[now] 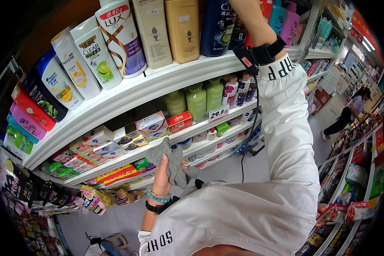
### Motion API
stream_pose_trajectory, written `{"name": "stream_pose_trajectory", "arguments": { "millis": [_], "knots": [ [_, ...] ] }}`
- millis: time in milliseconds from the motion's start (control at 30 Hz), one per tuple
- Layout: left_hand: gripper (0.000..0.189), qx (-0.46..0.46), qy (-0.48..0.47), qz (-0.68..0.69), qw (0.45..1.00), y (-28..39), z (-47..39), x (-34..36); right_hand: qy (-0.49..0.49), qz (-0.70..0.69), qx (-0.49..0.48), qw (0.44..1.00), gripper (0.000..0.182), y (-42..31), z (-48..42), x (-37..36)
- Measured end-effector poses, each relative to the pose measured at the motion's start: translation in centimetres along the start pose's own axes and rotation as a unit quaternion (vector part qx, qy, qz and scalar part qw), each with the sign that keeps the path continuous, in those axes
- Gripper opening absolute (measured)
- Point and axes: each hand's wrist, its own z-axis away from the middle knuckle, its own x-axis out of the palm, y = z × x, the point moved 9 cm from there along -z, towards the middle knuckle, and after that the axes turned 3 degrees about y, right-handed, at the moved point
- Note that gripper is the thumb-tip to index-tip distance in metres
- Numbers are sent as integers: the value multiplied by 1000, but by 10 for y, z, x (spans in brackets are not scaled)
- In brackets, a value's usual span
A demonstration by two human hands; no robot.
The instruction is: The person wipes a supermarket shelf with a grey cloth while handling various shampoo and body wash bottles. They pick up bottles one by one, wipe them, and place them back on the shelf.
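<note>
My left hand (161,179) grips a crumpled grey cloth (176,166) in front of the middle shelf, near boxed soaps (152,124). My right forearm (256,25) reaches up to the top shelf (185,72), while the hand itself is cut off by the upper edge of the view. Nearest to that arm stand a dark blue Clear bottle (217,32) and a red bottle (266,12) partly hidden behind it. Farther left along the same shelf are a gold bottle (182,35), a beige bottle (153,38) and a white Lux bottle (121,41).
Green pump bottles (196,100) and a price tag (218,113) are on the shelf below. A cable (254,121) hangs from my right wrist. Pouches (96,198) hang at lower left; a stool (117,240) stands on the floor. Another person (352,110) is in the right aisle.
</note>
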Motion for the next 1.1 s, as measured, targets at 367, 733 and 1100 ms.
{"name": "stream_pose_trajectory", "arguments": {
  "millis": [367, 733, 1100],
  "knots": [
    [48, -9, 3, 9, 1000, -2, -4, 2, 17, 91, 1, 996, 34, 14, 2, 15],
    [48, -18, 8, 12, 1000, -7, -10, 3, -30, 225, -14, 974, 37, 16, -5, 28],
    [47, -18, 1, -1, 1000, -10, -16, 6, -26, 271, -38, 961, 45, 24, -9, 25]
  ]
}}
